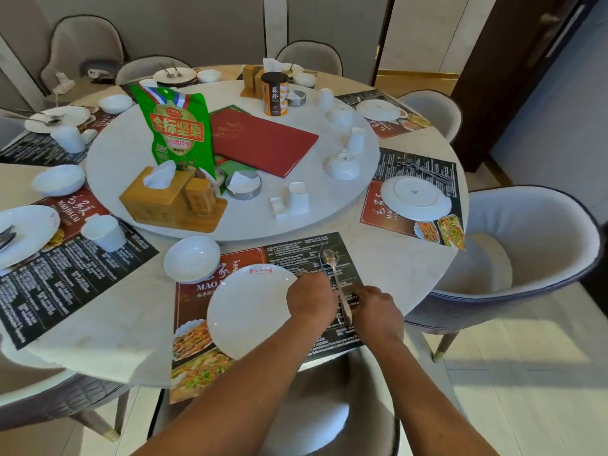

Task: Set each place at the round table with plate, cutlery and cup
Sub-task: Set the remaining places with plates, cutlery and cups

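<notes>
Head view: near place, lower centre of frame, cutlery being laid.
Plate (245, 307) and bowl (192, 258) sit on the placemat (296, 255); spoon (334, 274) lies right of plate, left hand (311, 299) and right hand (378, 311) curled at its handle, exact grip unclear. No cup here yet; spare cup (297, 197) waits on the turntable (329, 205). Right-hand place lacks a cup. Pale round table (394, 258), grey chairs.
</notes>
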`<state>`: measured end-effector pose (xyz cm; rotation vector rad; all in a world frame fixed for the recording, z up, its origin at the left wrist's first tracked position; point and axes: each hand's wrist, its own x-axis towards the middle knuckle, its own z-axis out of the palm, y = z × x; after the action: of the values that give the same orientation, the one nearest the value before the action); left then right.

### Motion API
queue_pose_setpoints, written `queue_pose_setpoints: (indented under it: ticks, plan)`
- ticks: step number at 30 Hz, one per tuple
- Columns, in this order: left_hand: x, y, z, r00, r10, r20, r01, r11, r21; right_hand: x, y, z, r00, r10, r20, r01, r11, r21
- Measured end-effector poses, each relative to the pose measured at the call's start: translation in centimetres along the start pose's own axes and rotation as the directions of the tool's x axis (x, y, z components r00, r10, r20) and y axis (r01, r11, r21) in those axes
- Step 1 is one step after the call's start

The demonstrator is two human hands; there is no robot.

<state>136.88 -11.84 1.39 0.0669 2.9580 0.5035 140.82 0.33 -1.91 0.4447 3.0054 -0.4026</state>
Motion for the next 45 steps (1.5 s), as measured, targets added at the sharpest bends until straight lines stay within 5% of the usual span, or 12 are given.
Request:
queue_pose_setpoints:
  ticks: [12, 18, 29, 33, 45]
  plan:
    - [1.6, 0.7, 1.9, 0.953, -0.284, 0.106, 0.300, 0.934, -0.196, 1.0, 2.3, 0.4, 0.997, -0.071, -0.025, 0.072, 0.994, 0.078]
    - [-0.8, -3.2, 0.3, 0.955, -0.262, 0.136, 0.295, 0.837, -0.460, 0.2, -0.6, 0.5, 0.992, -0.029, -0.122, 0.064, 0.955, 0.291]
    - [-9.4, -14.2, -0.4, 0.877, -0.443, 0.186, 0.454, 0.635, -0.625, -4.5, -7.2, 4.9, 0.997, -0.042, 0.069, -0.003, 0.831, 0.557]
    - [-11.4, -15.8, -0.3, 0.865, -0.452, 0.218, 0.466, 0.562, -0.684, -4.8, -7.1, 5.0, 0.992, 0.029, 0.124, -0.097, 0.799, 0.594]
    - [-13.6, -16.6, -0.1, 0.851, -0.400, 0.340, 0.508, 0.462, -0.727, -5.1, -7.3, 5.1, 0.994, 0.016, 0.109, -0.077, 0.808, 0.584]
